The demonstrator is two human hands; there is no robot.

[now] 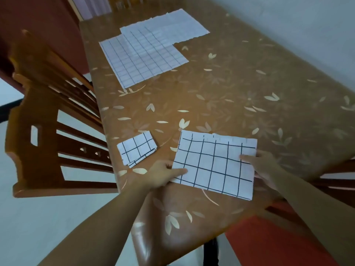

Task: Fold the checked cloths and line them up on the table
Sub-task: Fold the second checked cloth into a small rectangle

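A white cloth with black checks (215, 164), folded once into a rectangle, lies near the table's front edge. My left hand (163, 174) pinches its left edge, thumb on top. At the opposite side my right hand (259, 164) pinches the right edge, thumb lying over the cloth. To the left sits a small folded checked cloth (136, 149). Two unfolded checked cloths lie flat at the far end, one (142, 58) partly under the other (172, 25).
The table (240, 89) wears a brown leaf-patterned cover. A wooden chair (48, 131) stands at its left side, and another chair with a red seat (278, 242) is at the near right. A pale wall runs along the right.
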